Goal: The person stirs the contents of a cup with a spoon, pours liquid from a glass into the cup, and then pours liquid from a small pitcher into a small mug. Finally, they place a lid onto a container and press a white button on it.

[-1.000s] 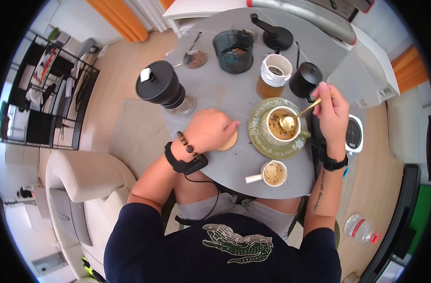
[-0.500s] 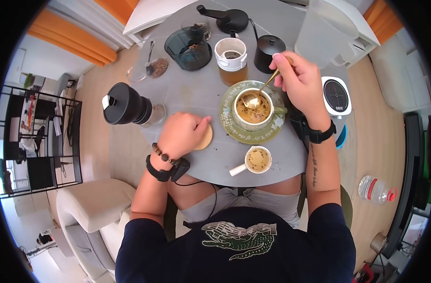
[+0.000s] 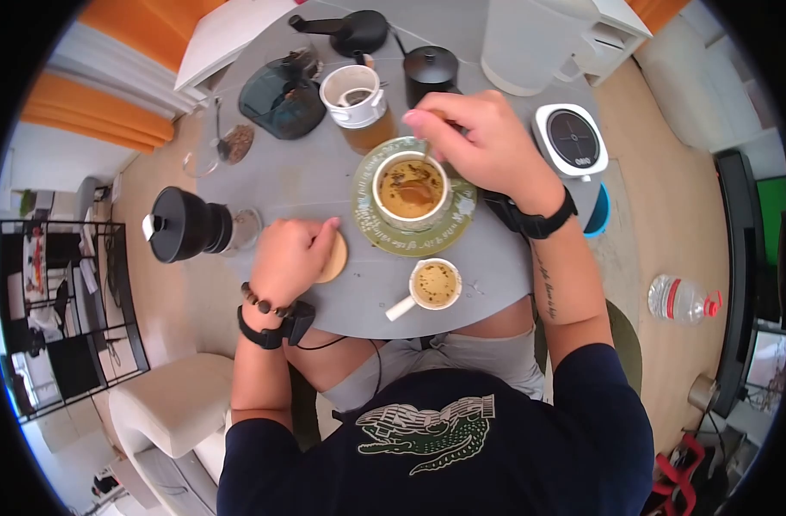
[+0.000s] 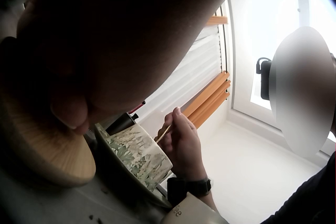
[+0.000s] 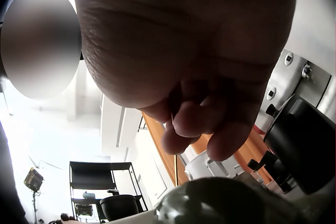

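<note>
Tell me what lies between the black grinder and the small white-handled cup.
In the head view, the left hand and the round wooden disc it rests on lie between the grinder and the small cup.

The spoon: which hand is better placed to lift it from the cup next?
Probably the right hand: it pinches the spoon above the cup. The left hand is at the wooden disc, left of the cup, not touching the spoon.

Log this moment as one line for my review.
right hand: pinches spoon in patterned cup | left hand: rests on wooden disc | patterned cup: on green saucer | small white cup: beside green saucer
</note>
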Tool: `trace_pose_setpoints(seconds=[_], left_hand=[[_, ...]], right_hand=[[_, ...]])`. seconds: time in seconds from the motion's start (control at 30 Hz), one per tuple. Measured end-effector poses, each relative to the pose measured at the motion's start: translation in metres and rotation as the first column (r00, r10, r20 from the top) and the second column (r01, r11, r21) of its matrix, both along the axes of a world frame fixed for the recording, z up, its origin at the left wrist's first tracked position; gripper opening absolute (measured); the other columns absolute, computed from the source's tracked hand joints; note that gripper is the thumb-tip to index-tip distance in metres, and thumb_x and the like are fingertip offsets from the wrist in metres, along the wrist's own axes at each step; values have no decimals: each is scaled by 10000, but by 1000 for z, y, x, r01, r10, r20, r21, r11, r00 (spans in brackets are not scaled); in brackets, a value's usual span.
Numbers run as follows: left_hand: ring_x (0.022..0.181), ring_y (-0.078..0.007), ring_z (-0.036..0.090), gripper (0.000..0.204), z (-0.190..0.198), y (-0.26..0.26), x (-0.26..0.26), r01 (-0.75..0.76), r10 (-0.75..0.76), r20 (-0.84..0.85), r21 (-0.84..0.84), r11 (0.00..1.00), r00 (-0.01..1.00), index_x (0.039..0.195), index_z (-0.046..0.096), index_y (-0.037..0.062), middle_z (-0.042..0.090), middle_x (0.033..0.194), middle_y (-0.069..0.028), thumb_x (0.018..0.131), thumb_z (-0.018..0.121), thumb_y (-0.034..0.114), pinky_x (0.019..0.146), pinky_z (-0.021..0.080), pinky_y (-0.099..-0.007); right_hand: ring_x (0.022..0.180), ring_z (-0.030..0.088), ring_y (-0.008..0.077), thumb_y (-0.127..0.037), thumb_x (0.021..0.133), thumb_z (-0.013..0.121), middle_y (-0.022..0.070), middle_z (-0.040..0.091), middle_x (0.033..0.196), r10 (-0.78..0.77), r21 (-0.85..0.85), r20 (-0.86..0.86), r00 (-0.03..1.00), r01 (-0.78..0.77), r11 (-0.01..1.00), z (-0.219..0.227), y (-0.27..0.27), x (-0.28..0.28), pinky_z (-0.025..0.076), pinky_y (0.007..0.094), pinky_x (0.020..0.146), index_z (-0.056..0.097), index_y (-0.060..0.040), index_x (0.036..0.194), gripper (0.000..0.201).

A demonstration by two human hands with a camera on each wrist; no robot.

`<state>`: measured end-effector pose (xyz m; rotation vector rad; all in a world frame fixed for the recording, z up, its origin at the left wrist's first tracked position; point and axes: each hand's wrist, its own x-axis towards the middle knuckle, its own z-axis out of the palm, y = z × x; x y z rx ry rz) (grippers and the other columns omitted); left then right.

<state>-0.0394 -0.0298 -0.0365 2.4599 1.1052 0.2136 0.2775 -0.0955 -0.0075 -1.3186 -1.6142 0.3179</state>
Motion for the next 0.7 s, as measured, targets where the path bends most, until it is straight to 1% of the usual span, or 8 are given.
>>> trace_pose_setpoints(seconds=[0.07,0.13,0.2,0.23,0.27,0.33,0.37,0.7], left_hand=[[626,-463,661,474,8,-3,4,-55,53,-41,-65,996,998,742,760,10,640,646,-229,1092,710,326,620,533,-501],[612,-447,669,472,7,-3,4,-42,40,-20,-80,996,999,743,763,12,642,629,-213,1096,713,322,611,530,-491],[598,-432,674,479,9,-3,5,-70,66,-48,-92,993,997,741,762,11,648,617,-198,1102,713,323,599,521,-482],[574,-413,667,493,6,-2,3,-58,54,-50,-79,995,997,738,760,9,643,596,-180,1108,709,331,587,512,-470],[574,-413,667,493,6,-2,3,-49,45,-48,-84,995,998,738,760,9,643,596,-180,1108,709,331,587,512,-470],[543,-397,644,504,6,-2,4,-68,64,-48,-92,993,997,729,751,5,631,579,-172,1113,705,328,576,503,-456],[543,-397,644,504,6,-3,4,-63,59,-47,-97,993,997,729,751,5,631,579,-172,1113,705,328,576,503,-456],[497,-339,628,552,10,-4,6,-79,73,-52,-118,990,996,676,733,20,621,543,-134,1127,693,336,563,491,-435]], right_hand=[[577,630,325,-250,1088,760,152,675,700,87,48,-59,994,-84,995,-1,1,-1,492,388,565,795,-47,966,240],[592,646,332,-266,1089,762,150,686,708,75,45,-51,996,-73,996,-1,0,1,501,390,567,801,-57,975,241],[602,723,136,-183,1103,742,65,715,679,73,128,65,995,-81,988,-1,1,4,531,285,577,812,-18,964,226],[575,699,201,-191,1094,754,91,699,672,54,159,82,995,-67,985,0,1,4,514,313,563,806,-23,950,227],[575,699,201,-191,1094,754,91,699,672,46,153,84,995,-58,986,1,0,5,514,313,563,806,-23,950,227],[556,655,270,-201,1080,770,123,685,679,-16,221,226,974,-35,975,3,-1,7,488,358,545,805,-26,948,222],[557,624,314,-209,1067,784,143,672,682,-25,239,230,973,-31,971,1,-1,7,469,389,536,804,-34,945,214],[565,644,295,-229,1073,787,137,677,683,117,177,156,981,-144,974,-1,-2,1,471,384,539,814,-41,958,221]])
